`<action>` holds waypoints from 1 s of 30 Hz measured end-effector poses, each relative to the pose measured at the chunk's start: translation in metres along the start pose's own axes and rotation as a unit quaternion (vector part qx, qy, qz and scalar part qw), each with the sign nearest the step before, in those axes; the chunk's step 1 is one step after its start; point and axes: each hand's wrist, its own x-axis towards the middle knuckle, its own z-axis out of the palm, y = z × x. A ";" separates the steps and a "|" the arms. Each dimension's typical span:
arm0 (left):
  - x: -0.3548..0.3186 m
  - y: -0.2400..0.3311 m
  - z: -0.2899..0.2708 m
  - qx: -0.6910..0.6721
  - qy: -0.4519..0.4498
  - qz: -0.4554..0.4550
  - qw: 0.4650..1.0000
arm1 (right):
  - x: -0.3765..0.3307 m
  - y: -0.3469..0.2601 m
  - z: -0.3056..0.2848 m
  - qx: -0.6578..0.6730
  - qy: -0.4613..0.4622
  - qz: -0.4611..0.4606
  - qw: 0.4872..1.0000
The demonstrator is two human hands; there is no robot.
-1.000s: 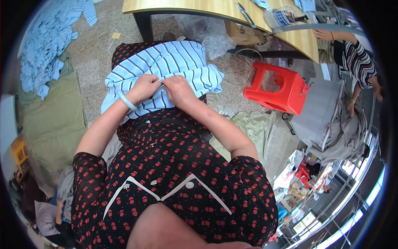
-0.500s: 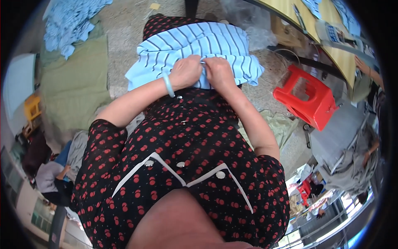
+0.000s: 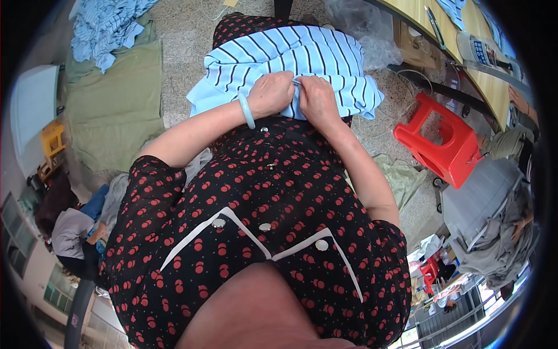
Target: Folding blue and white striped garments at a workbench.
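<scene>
Across my lap lies a light blue striped garment [image 3: 302,55] with dark and white stripes, bunched in soft folds. My left hand [image 3: 272,94], with a pale bangle [image 3: 246,110] on the wrist, is closed on the garment's near part. Right beside it, my right hand [image 3: 319,102] pinches the same fabric. A small bit of light blue cloth [image 3: 297,82] shows between the fingertips of both hands. Whether anything else is in the fingers, I cannot make out.
A red plastic stool [image 3: 444,139] stands to my right, below a wooden-topped table [image 3: 479,87]. Clear plastic sheeting [image 3: 369,35] lies ahead. On the left are a green cloth [image 3: 116,104] and a pile of striped garments [image 3: 107,29]. Other people sit at both sides.
The whole view has shifted slightly, so everything sits a little further right. Both hands stay closed on the striped garment, close together, with only slight finger movement.
</scene>
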 end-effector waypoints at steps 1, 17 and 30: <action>0.001 -0.001 0.001 0.000 0.000 -0.001 1.000 | 0.001 0.000 0.000 0.002 0.009 0.002 1.000; -0.001 -0.013 -0.052 -0.156 -0.186 0.056 0.968 | 0.004 -0.018 -0.028 0.233 -0.073 0.073 0.967; 0.022 -0.025 -0.034 -0.166 -0.262 -0.050 0.950 | -0.009 0.012 -0.043 0.016 -0.091 -0.074 0.993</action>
